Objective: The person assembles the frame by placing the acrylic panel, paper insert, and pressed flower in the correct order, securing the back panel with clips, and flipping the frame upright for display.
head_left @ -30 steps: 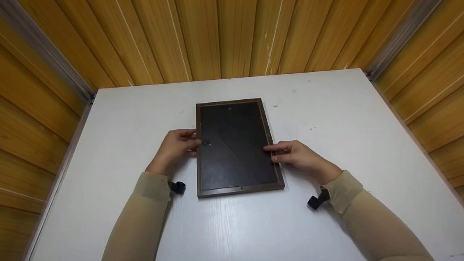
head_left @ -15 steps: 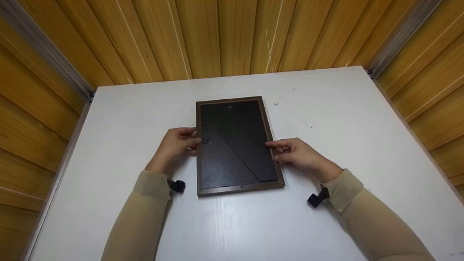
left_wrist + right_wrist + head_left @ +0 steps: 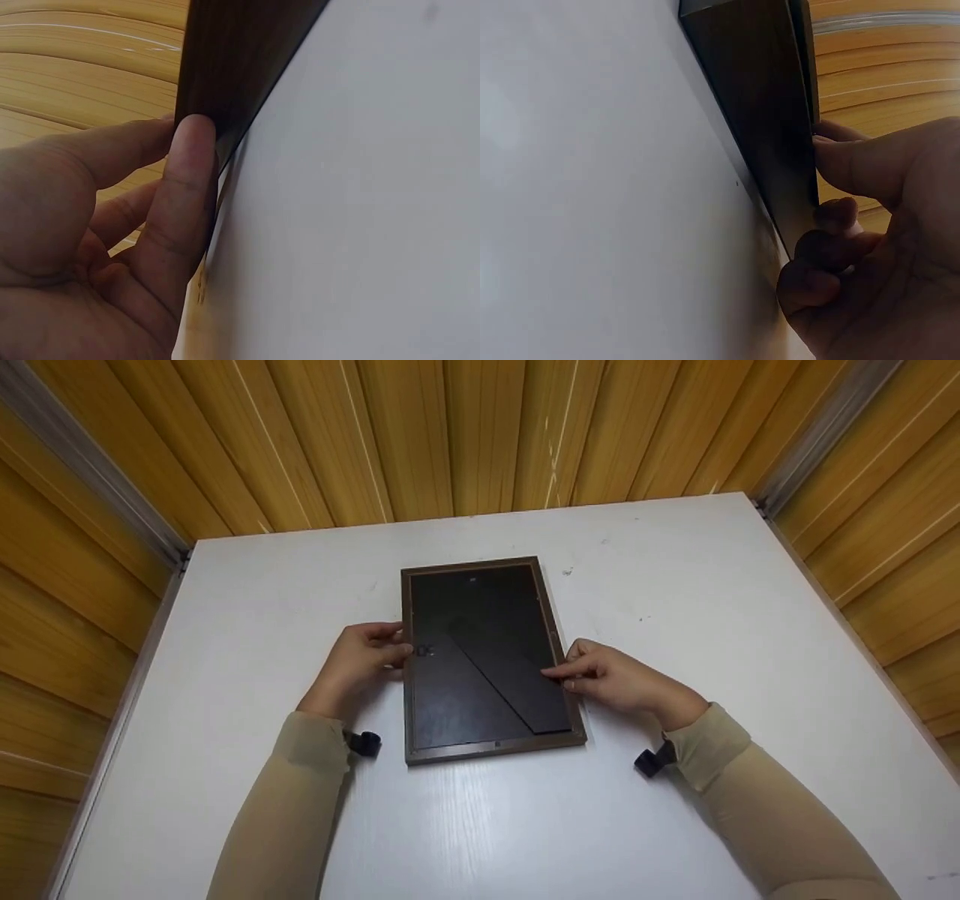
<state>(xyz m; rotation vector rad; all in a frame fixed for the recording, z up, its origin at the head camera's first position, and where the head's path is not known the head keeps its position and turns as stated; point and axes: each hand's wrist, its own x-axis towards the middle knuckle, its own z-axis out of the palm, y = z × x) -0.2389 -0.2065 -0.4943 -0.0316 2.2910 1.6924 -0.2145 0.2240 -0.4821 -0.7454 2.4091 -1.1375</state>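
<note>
A picture frame (image 3: 495,746) with a brown rim lies back up on the white table. On its black backing sits an easel stand (image 3: 517,690), whose slanted edge stands slightly raised from the board. My left hand (image 3: 364,660) grips the frame's left side, thumb over the rim; in the left wrist view its fingers lie along the dark side wall (image 3: 240,60). My right hand (image 3: 619,679) is at the right side, index finger and thumb at the stand's outer edge. In the right wrist view the other fingers of the right hand (image 3: 900,247) are curled beside the frame.
The white table (image 3: 480,825) carries a few small marks near the back. Wood-patterned panels (image 3: 480,435) enclose it at the back and both sides. A black wrist camera mount (image 3: 652,761) juts out below the right sleeve, another mount (image 3: 365,744) below the left.
The stand has lifted slightly at its slanted edge. My right index finger has shifted along the stand's edge and the other right fingers have curled. My left hand keeps its hold.
</note>
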